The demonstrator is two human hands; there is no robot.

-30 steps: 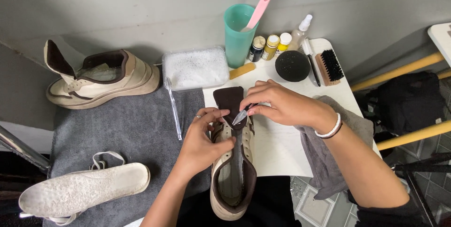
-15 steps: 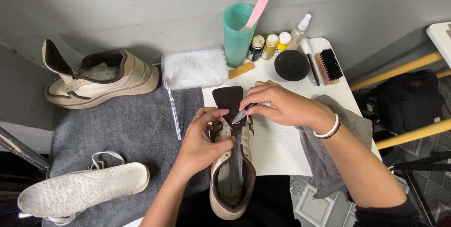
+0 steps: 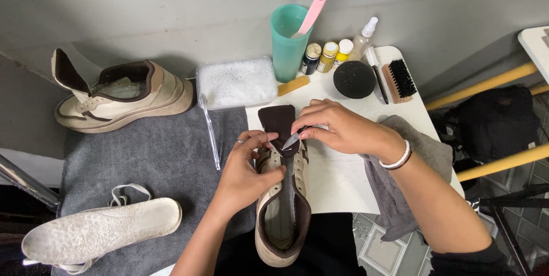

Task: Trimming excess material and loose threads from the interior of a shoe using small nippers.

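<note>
So the left hand (image 3: 243,176) is wrapped around the side of a cream leather sneaker with brown lining (image 3: 283,219), thumb and fingers pinching its dark brown tongue (image 3: 278,124). The right hand (image 3: 337,130) has its fingers closed on a small silvery blade (image 3: 291,140) touching that tongue. The shoe sits on the white table (image 3: 337,179), just beside the grey towel (image 3: 154,162).

likely shoe-cleaning workshop; brushes (image 3: 398,80), foam tub (image 3: 236,82)
</note>
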